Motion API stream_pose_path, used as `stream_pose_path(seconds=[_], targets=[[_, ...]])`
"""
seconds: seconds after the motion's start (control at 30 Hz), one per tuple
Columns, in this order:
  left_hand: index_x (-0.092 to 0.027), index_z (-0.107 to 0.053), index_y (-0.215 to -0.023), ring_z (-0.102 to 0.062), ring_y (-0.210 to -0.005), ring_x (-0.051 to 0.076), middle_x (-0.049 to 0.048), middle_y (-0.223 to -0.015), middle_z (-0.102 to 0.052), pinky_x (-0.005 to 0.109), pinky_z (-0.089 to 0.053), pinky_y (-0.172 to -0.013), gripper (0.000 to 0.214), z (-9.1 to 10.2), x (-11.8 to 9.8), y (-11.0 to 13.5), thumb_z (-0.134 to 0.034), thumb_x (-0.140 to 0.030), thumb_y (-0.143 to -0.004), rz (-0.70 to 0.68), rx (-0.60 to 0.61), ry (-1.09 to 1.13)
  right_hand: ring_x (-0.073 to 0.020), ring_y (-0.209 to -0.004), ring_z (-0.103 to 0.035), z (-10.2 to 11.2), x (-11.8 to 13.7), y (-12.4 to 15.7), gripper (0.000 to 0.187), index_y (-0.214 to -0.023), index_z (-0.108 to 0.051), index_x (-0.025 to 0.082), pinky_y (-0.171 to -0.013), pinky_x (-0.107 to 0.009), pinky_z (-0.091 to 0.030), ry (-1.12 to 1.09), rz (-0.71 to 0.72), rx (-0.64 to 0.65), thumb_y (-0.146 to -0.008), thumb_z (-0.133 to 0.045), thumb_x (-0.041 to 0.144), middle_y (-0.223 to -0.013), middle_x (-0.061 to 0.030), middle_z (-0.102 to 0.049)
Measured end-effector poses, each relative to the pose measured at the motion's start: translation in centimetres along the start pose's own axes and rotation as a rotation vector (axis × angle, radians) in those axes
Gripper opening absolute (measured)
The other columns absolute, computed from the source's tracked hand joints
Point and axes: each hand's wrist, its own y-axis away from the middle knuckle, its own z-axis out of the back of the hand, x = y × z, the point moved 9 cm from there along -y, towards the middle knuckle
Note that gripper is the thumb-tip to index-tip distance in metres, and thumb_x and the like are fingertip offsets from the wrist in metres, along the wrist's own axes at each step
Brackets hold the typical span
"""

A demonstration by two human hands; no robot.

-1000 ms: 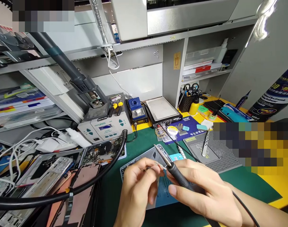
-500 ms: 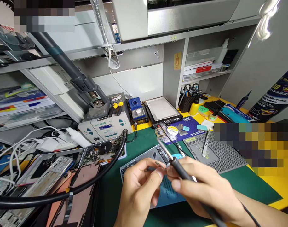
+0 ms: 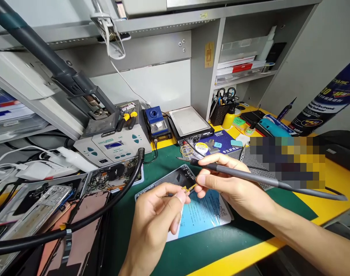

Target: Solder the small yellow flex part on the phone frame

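Between the thumb and finger of my left hand [image 3: 154, 218] is a small yellowish flex cable [image 3: 189, 188]. The fingertips of my right hand [image 3: 234, 186] meet the cable's other end. That hand also grips a dark soldering iron [image 3: 249, 177], whose thin tip points left, above the cable. Below both hands lies an opened phone or similar device [image 3: 206, 209], with a light blue printed surface and a dark section towards its far end. My left hand covers part of it.
A green mat [image 3: 209, 249] lies under the device. A hot air station [image 3: 112, 147] with a black hose [image 3: 129, 184] stands at left, near opened phone parts [image 3: 80, 222]. A blue-topped iron stand [image 3: 154, 117], a flat plate unit [image 3: 189, 120] and a large spray can [image 3: 324, 99] are farther back.
The soldering iron has swung from steeply slanted to nearly level, its tip pointing left. The flex cable shows more clearly between my hands. The camera view has shifted right and down.
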Motion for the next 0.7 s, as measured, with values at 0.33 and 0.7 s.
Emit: stream_pose_path(seconds=[0.33,0.7], targets=[[-0.016,-0.069,-0.073,-0.037,-0.045,0.006,-0.0062,-0.048,-0.046,0.018,-0.028,-0.044,0.025,2.3,-0.4,0.2,-0.072,-0.037,-0.087,-0.032,-0.269,-0.169,-0.0217,-0.080,-0.077,1.3,2.4,0.3,0.022,-0.119,-0.070,0.024,-0.073,-0.031,-0.065,0.148,0.210,-0.136,-0.097,-0.075,0.023,-0.091,-0.0051,-0.079],[-0.022,-0.061,-0.085,-0.033,-0.043,0.007,-0.0095,-0.053,-0.041,0.017,-0.027,-0.038,0.019,1.6,-2.0,0.6,-0.057,-0.036,-0.097,-0.181,-0.259,-0.513,-0.0186,-0.043,-0.066,1.2,2.3,-0.3,0.016,-0.093,-0.076,0.022,-0.040,-0.023,-0.055,0.104,0.123,-0.041,-0.100,-0.068,0.033,-0.059,-0.0019,-0.068]])
